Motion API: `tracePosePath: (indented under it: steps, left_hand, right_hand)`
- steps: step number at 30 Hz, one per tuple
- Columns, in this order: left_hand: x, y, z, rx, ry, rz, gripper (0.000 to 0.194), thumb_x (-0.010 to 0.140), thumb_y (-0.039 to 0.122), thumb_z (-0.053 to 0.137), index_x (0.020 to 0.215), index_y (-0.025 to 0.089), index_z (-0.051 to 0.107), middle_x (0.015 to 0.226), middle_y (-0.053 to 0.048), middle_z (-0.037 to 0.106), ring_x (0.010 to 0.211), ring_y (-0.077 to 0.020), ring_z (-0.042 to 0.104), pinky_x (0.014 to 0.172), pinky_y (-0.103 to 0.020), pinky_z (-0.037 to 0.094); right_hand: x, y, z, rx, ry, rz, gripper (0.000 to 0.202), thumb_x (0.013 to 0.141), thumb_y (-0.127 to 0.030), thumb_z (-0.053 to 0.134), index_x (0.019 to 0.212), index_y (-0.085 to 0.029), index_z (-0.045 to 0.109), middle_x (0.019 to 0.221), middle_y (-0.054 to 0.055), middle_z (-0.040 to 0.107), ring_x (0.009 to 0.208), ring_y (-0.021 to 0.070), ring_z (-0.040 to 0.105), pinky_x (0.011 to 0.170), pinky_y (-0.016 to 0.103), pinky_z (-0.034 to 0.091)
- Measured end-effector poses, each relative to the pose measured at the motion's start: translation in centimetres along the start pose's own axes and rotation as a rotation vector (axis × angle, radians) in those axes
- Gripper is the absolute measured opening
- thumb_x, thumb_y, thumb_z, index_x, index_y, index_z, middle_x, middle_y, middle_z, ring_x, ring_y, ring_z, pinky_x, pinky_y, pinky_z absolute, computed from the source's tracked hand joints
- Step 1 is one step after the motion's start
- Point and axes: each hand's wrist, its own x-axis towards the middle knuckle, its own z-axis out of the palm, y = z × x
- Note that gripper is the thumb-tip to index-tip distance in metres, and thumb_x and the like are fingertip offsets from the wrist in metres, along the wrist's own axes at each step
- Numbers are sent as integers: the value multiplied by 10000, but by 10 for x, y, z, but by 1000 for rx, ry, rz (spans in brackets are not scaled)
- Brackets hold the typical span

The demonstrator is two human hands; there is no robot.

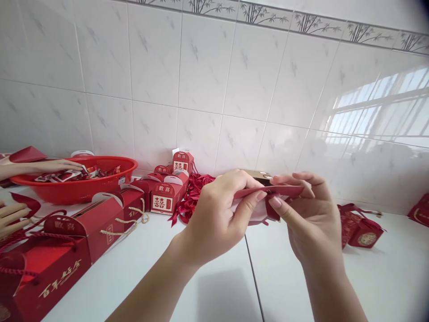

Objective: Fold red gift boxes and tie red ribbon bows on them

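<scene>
Both hands hold a small red cardboard gift box above the table, its pale side facing me and a dark red ribbon hanging at its middle. My left hand pinches the box's left part between thumb and fingers. At the right, my right hand has its thumb tip pressed at the ribbon, with its fingers curled behind the box edge. Most of the box is hidden by the hands, so its exact fold cannot be made out. Behind the left hand lies a heap of red ribbons.
Red double-happiness boxes stand near the wall. Larger red boxes with cord handles fill the left side. Another person's hand reaches into a red basin of packets; a second hand is below. Red boxes stand right.
</scene>
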Motion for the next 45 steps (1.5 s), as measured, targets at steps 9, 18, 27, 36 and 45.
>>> tracePosePath:
  steps: [9, 18, 27, 36, 45]
  left_hand:
    - [0, 0, -1, 45, 7, 15, 93, 884, 128, 541, 841, 177, 607, 774, -5, 662, 715, -118, 616, 643, -224, 499]
    - [1, -2, 1, -2, -10, 112, 105, 884, 116, 532, 861, 160, 624, 775, -37, 680, 735, -141, 629, 736, -282, 518]
    - [1, 1, -3, -157, -17, 224, 303, 623, 259, 843, 832, 216, 628, 738, -20, 697, 695, -177, 653, 693, -336, 566]
    - [-1, 3, -7, -115, -50, 374, 183, 712, 106, 766, 808, 205, 645, 713, -23, 687, 676, -155, 669, 684, -282, 588]
    - [1, 2, -6, -11, -66, 364, 130, 786, 113, 690, 784, 232, 637, 689, 3, 675, 643, -144, 651, 635, -279, 573]
  right_hand:
    - [-2, 0, -1, -315, -60, -293, 311, 765, -123, 706, 1002, -325, 708, 1243, 36, 585, 1184, 279, 545, 916, 465, 513]
    - [-4, -5, -1, -342, -15, -266, 147, 751, -139, 724, 783, -280, 696, 1204, 45, 581, 1137, 299, 574, 811, 455, 542]
    - [-1, -8, -1, -152, -19, -120, 673, 656, -370, 818, 1211, -361, 437, 1245, 62, 537, 1118, 254, 565, 860, 422, 520]
    - [0, -18, -9, -128, -238, 11, 802, 644, -466, 797, 1339, -362, 411, 1393, 58, 477, 1323, 308, 407, 1057, 488, 410]
    - [3, -12, -15, -112, -353, 82, 701, 698, -476, 745, 1325, -372, 451, 1429, 17, 445, 1375, 306, 329, 1072, 486, 398]
